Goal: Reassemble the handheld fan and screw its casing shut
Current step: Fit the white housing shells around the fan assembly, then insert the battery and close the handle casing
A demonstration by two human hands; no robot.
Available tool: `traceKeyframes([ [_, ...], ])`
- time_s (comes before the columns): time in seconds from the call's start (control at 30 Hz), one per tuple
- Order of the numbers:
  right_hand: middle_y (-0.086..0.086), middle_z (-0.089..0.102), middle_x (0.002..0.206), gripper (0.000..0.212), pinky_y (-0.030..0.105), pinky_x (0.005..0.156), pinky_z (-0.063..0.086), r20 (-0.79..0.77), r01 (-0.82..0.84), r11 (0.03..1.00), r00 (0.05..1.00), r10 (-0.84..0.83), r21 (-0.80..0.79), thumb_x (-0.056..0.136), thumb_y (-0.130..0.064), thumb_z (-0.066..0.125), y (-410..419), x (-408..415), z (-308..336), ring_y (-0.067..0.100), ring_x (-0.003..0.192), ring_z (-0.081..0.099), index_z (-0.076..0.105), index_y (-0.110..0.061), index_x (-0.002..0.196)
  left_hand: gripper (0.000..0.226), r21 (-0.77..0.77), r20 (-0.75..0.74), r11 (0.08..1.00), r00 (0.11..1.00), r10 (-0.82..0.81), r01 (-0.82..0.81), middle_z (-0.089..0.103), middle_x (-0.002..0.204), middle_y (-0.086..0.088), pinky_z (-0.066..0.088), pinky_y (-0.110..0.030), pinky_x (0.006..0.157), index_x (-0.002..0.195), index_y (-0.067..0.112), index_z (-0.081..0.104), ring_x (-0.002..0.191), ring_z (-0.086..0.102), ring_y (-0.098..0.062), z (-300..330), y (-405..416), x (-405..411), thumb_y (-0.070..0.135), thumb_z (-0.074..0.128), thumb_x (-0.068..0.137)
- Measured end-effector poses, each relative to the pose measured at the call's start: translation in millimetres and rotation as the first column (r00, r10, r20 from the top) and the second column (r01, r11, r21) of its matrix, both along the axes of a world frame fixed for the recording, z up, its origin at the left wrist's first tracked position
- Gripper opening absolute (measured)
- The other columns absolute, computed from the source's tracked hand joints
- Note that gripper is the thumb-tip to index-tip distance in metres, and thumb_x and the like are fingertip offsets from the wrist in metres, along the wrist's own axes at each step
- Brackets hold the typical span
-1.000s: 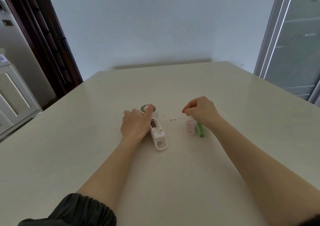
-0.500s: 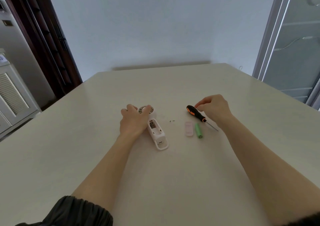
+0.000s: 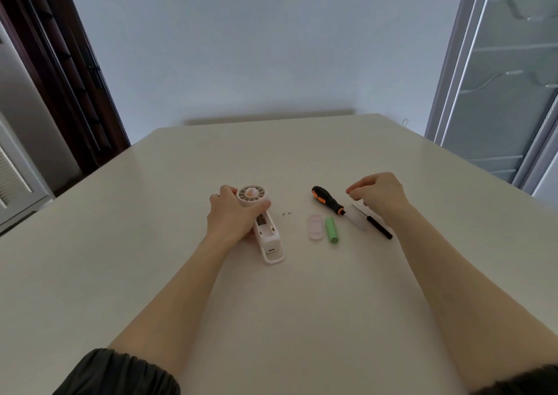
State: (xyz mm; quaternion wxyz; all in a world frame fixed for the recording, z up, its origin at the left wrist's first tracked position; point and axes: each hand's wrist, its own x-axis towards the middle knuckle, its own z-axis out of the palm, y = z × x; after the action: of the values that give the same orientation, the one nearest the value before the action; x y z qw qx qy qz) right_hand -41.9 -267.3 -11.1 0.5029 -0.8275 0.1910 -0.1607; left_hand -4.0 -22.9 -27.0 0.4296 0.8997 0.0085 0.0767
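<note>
Head view, cream worktop point(image 3: 302, 304). Handheld fan point(image 3: 263, 222) lies flat at worktop centre, round grille end toward 12 o'clock, handle loop toward 6 o'clock. Handle compartment is uncovered; its contents are too small to make out.

Left hand point(image 3: 232, 216) grasps the fan at the neck below the grille: thumb across the 6 o'clock edge of the grille, fingers curled round the far side at 9 o'clock. Palm hides the fan's left flank.

Two tiny screws point(image 3: 287, 213) lie at 3 o'clock of the fan, just beside each other; heads cannot be resolved.

Further toward 3 o'clock: pale pink cover point(image 3: 315, 227), then green battery point(image 3: 331, 229) just beside it, both lengthwise 12-to-6.

Black-and-orange screwdriver point(image 3: 329, 200) lies diagonally at 12 o'clock of the battery, thin shaft pointing to 4 o'clock. A second slim black tool point(image 3: 377, 225) lies parallel, at 3 o'clock of it; its upper end is hidden under the right hand.

Right hand point(image 3: 379, 193) hovers loosely curled, forefinger and thumb pinched close, at 3 o'clock of the screwdriver handle, apart from it. Whether anything sits in the pinch, I cannot tell.

Dark sleeves point(image 3: 117, 373) are cut off at the bottom edge.
</note>
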Motion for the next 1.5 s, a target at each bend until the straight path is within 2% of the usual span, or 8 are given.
traceKeyframes([
  [0.1,-0.002,0.060,0.075,0.013,0.024,0.070,0.042,-0.009,-0.013,1.000,1.000,0.013,-0.025,0.076,0.000,0.065,-4.9,-3.4,-1.5,0.008,0.071,0.051,0.072,-0.011,0.079,0.068,-0.029,-0.002,1.000,1.000,-0.006,0.006,0.049,0.125,-0.009,0.047,-0.039,0.095,0.123,0.012,0.045,0.106,0.056,-0.024,-0.2,-0.1,-0.9,0.048,0.074,0.073],
  [0.23,-0.001,0.059,0.073,0.012,0.021,0.058,0.041,-0.093,-0.065,0.990,0.994,0.053,-0.125,0.074,-0.003,0.070,-2.8,-4.9,-0.7,0.011,0.070,0.053,0.071,-0.005,0.085,0.076,-0.045,-0.010,0.999,1.000,-0.008,0.007,0.046,0.130,-0.009,0.046,-0.043,0.097,0.129,0.012,0.043,0.111,0.056,-0.026,1.4,1.6,-2.3,0.048,0.076,0.071],
  [0.43,0.021,0.064,0.109,0.027,0.032,0.073,0.047,-0.246,-0.060,0.938,0.969,-0.027,-0.341,0.079,-0.001,0.058,4.6,-1.1,-1.8,0.033,0.098,0.060,0.062,0.006,0.106,0.100,-0.038,-0.069,0.999,0.997,-0.028,0.026,0.035,0.133,-0.008,0.051,-0.043,0.092,0.139,0.016,0.029,0.111,0.054,-0.027,4.8,0.3,-5.2,0.046,0.084,0.060],
  [0.7,0.022,0.062,0.109,0.027,0.037,0.081,0.053,-0.214,-0.039,0.922,0.976,-0.047,-0.384,0.080,0.005,0.048,10.9,-1.6,-2.1,0.035,0.102,0.061,0.061,0.008,0.103,0.102,0.001,-0.070,0.999,0.996,-0.048,0.048,0.036,0.138,-0.011,0.040,-0.035,0.097,0.142,0.018,0.024,0.120,0.048,-0.028,3.2,0.2,-4.7,0.042,0.083,0.063],
  [0.87,0.022,0.064,0.105,0.022,0.030,0.069,0.044,-0.194,-0.068,0.925,0.981,-0.006,-0.373,0.079,0.001,0.057,16.2,-2.5,3.3,0.033,0.094,0.062,0.062,0.006,0.100,0.095,-0.017,-0.094,0.999,0.994,-0.052,0.051,0.040,0.134,-0.009,0.039,-0.030,0.088,0.141,0.022,0.025,0.114,0.049,-0.026,3.5,0.8,-3.7,0.037,0.080,0.064],
  [1.03,0.013,0.062,0.089,0.017,0.027,0.063,0.045,-0.235,-0.168,0.933,0.967,0.094,-0.318,0.073,-0.008,0.070,25.0,-7.2,15.9,0.024,0.074,0.056,0.065,-0.003,0.088,0.095,-0.272,-0.142,0.960,0.984,-0.103,0.061,0.053,0.122,-0.008,0.050,-0.042,0.092,0.138,0.021,0.029,0.106,0.059,-0.027,4.8,0.1,-3.5,0.030,0.081,0.059],
  [1.23,0.011,0.065,0.070,0.030,0.021,0.051,0.052,-0.379,-0.354,0.912,0.889,0.259,-0.208,0.070,-0.016,0.079,39.1,-19.2,22.1,0.017,0.051,0.061,0.064,-0.002,0.092,0.075,-0.572,-0.135,0.819,0.980,-0.147,0.044,0.050,0.106,0.001,0.050,-0.018,0.045,0.135,0.018,0.030,0.091,0.061,-0.021,9.0,-2.0,-3.0,0.011,0.075,0.075],
  [1.5,0.017,0.066,0.082,0.032,0.034,0.079,0.058,-0.422,-0.365,0.899,0.874,0.241,-0.242,0.075,-0.006,0.071,50.2,-21.8,24.0,0.029,0.070,0.067,0.061,0.004,0.104,0.080,-0.764,-0.266,0.644,0.931,-0.252,-0.044,0.056,0.123,-0.014,0.050,-0.027,0.063,0.145,0.012,0.027,0.091,0.061,-0.023,12.7,-1.1,-1.4,0.016,0.073,0.079],
])
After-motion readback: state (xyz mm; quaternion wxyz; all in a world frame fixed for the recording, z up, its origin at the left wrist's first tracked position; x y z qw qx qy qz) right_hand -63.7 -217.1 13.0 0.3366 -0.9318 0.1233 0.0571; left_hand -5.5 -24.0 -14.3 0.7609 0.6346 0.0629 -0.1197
